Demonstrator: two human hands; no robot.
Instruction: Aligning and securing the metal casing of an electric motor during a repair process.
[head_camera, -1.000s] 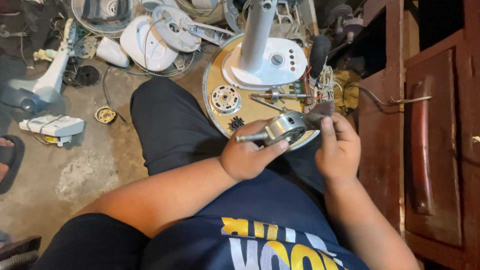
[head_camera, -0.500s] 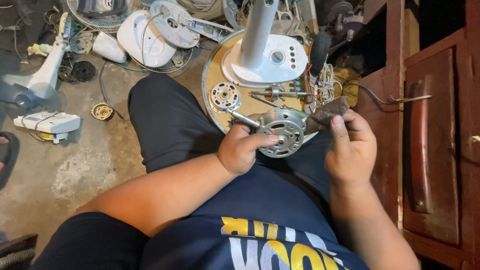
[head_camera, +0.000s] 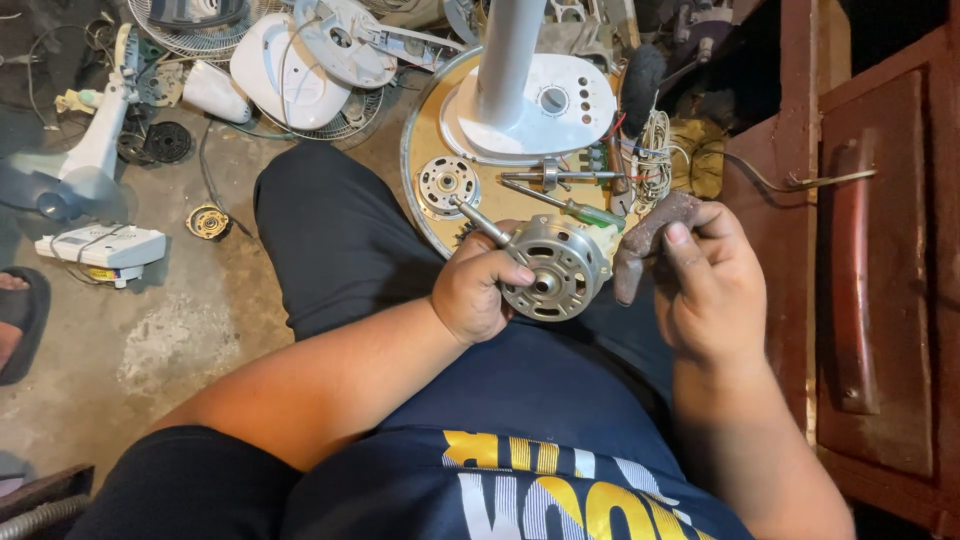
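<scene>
My left hand (head_camera: 478, 288) grips a round silver fan motor (head_camera: 552, 266) by its side, its steel shaft pointing up and to the left. My right hand (head_camera: 712, 282) holds a dark brown rag-like piece (head_camera: 650, 240) just to the right of the motor, thumb pressed on it. Both hands hover over my lap, in front of a round yellowish fan base (head_camera: 430, 130) that carries a white stand column (head_camera: 510, 60).
On the base lie a green-handled screwdriver (head_camera: 565, 205), a small round motor part (head_camera: 447, 184) and a bundle of wires (head_camera: 652, 140). Fan grilles and white housings (head_camera: 290, 60) litter the concrete floor at left. A reddish wooden cabinet (head_camera: 870, 250) stands close on the right.
The motor has been turned in my left hand so its face points more toward me. My right hand has drawn back to the right with the brown piece.
</scene>
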